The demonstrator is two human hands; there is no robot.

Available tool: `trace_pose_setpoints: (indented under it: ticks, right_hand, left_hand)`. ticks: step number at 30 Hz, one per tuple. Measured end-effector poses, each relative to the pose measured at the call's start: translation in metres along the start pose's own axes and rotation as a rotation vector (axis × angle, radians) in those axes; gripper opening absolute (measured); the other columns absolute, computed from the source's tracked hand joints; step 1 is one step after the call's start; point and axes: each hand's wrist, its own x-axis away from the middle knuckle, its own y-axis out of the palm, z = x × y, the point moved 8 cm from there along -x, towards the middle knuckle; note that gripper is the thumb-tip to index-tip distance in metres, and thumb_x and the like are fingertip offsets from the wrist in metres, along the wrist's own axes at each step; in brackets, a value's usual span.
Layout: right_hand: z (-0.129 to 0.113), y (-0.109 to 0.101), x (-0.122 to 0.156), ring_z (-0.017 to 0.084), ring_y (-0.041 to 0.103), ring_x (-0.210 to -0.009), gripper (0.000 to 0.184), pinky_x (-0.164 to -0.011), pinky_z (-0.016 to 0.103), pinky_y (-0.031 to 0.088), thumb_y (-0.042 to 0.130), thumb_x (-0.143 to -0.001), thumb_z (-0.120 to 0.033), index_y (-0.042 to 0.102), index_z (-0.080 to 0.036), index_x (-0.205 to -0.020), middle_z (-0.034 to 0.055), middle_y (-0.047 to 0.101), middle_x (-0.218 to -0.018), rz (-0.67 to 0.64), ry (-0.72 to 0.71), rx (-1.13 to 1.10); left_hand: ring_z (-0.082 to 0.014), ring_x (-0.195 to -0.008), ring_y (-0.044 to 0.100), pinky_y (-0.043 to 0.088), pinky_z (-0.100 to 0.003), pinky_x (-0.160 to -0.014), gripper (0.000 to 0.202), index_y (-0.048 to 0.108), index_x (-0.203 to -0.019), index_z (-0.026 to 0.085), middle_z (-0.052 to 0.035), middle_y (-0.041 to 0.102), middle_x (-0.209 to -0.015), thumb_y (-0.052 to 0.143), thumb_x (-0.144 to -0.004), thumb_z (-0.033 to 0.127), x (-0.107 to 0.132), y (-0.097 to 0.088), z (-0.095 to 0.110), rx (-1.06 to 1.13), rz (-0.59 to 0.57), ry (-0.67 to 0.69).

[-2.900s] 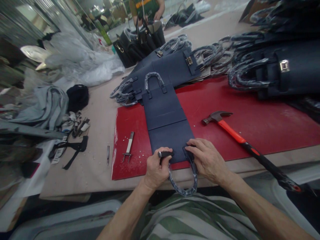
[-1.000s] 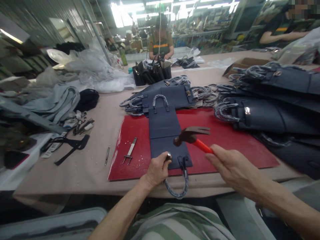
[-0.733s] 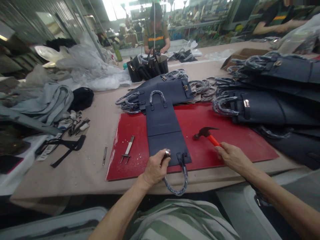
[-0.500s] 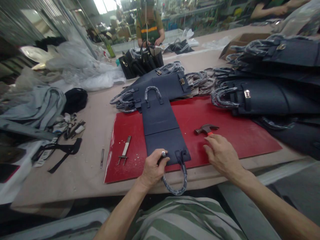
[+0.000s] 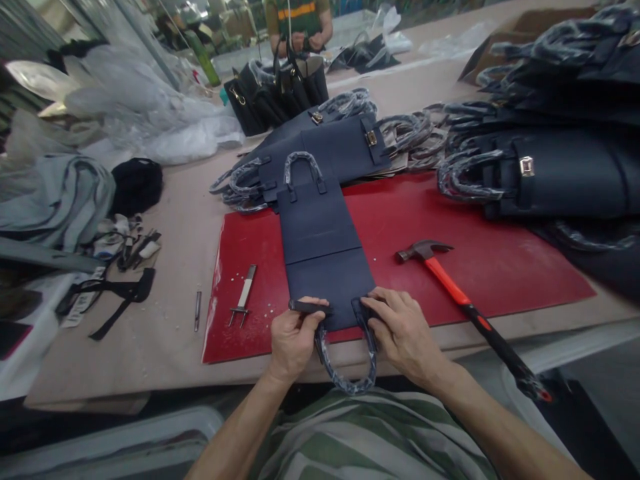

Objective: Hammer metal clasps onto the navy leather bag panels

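My left hand (image 5: 294, 339) is closed round a short dark rod (image 5: 307, 306), held sideways over the near left corner of a flat navy bag panel (image 5: 327, 267). The rod's exact kind is unclear. At the near right corner, my right hand (image 5: 403, 330) pinches the base tab of a plastic-wrapped bag handle (image 5: 350, 385). That handle loops off the panel toward me, between both hands. A second wrapped handle (image 5: 303, 157) is on the panel's far end. To the right lies a claw hammer (image 5: 445, 277) with a red and black grip, touched by neither hand.
Under the panel is a red board (image 5: 520, 267). A two-pronged metal tool (image 5: 243, 295) lies on it; a thin metal rod (image 5: 198, 311) lies left of it. Navy bag pieces (image 5: 575, 170) are stacked at right, others (image 5: 330, 147) behind. A co-worker (image 5: 300, 27) stands across the table.
My right hand has left the hammer's grip and moved left to the near handle's tab. The rod in my left hand has tipped from upright to sideways. The view has shifted slightly.
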Motion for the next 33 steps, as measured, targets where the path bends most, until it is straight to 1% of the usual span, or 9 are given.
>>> trace_pose_setpoints:
  ticks: [3, 7, 11, 20, 24, 27, 33]
  right_hand:
    - [0.0, 0.002, 0.001, 0.028, 0.051, -0.106, 0.03, -0.086, 0.046, 0.043, 0.047, -0.098, -0.02, 0.06, -0.018, -0.124, 0.0134, 0.058, -0.125, 0.01, 0.009, -0.012]
    - [0.001, 0.004, 0.002, 0.028, 0.051, -0.108, 0.03, -0.084, 0.044, 0.041, 0.046, -0.098, -0.021, 0.06, -0.018, -0.125, 0.0128, 0.058, -0.124, 0.021, 0.003, -0.03]
    - [0.002, 0.004, 0.002, 0.028, 0.051, -0.108, 0.03, -0.084, 0.043, 0.04, 0.047, -0.097, -0.02, 0.06, -0.018, -0.124, 0.0122, 0.058, -0.124, 0.031, 0.0, -0.037]
    - [0.002, 0.004, 0.002, 0.028, 0.051, -0.108, 0.03, -0.086, 0.044, 0.039, 0.045, -0.098, -0.022, 0.061, -0.017, -0.124, 0.0127, 0.058, -0.123, 0.035, -0.011, -0.031]
    - [0.004, 0.006, 0.003, 0.028, 0.051, -0.108, 0.031, -0.085, 0.044, 0.039, 0.045, -0.098, -0.023, 0.061, -0.018, -0.124, 0.0124, 0.057, -0.124, 0.027, -0.004, -0.032]
    - [0.005, 0.007, 0.004, 0.029, 0.05, -0.109, 0.031, -0.086, 0.044, 0.039, 0.045, -0.098, -0.024, 0.061, -0.019, -0.125, 0.0123, 0.057, -0.125, 0.018, 0.005, -0.029]
    - [0.004, 0.006, 0.003, 0.029, 0.05, -0.108, 0.031, -0.086, 0.044, 0.04, 0.044, -0.099, -0.023, 0.061, -0.018, -0.124, 0.013, 0.058, -0.124, 0.028, 0.007, -0.034]
  left_hand:
    - [-0.0171, -0.092, 0.074, 0.061, -0.027, -0.086, 0.013, 0.072, -0.102, 0.019, -0.0037, 0.077, -0.099, 0.067, -0.091, 0.021, 0.0, 0.002, 0.008, -0.055, -0.024, 0.067]
    - [-0.0162, -0.091, 0.075, 0.06, -0.024, -0.086, 0.012, 0.073, -0.101, 0.017, -0.0041, 0.078, -0.098, 0.069, -0.089, 0.017, -0.001, 0.007, 0.022, -0.127, -0.048, 0.183]
    - [-0.0163, -0.091, 0.075, 0.06, -0.024, -0.088, 0.013, 0.072, -0.1, 0.017, -0.0047, 0.078, -0.099, 0.069, -0.088, 0.013, -0.001, 0.012, 0.027, -0.158, -0.055, 0.236]
    - [-0.0177, -0.092, 0.075, 0.061, -0.027, -0.088, 0.013, 0.071, -0.101, 0.017, -0.0053, 0.078, -0.1, 0.069, -0.089, 0.014, -0.002, 0.015, 0.031, -0.178, -0.063, 0.267]
    - [-0.0169, -0.092, 0.075, 0.06, -0.026, -0.089, 0.013, 0.07, -0.101, 0.016, -0.0052, 0.078, -0.098, 0.069, -0.089, 0.013, 0.0, 0.015, 0.032, -0.193, -0.043, 0.298]
    - [-0.0159, -0.092, 0.075, 0.059, -0.024, -0.09, 0.014, 0.07, -0.102, 0.016, -0.0047, 0.078, -0.098, 0.068, -0.089, 0.012, -0.001, 0.017, 0.032, -0.199, -0.055, 0.31]
    - [-0.0139, -0.09, 0.074, 0.058, -0.021, -0.086, 0.013, 0.07, -0.1, 0.017, -0.0031, 0.077, -0.095, 0.065, -0.089, 0.011, -0.006, 0.023, 0.03, -0.242, -0.102, 0.254]
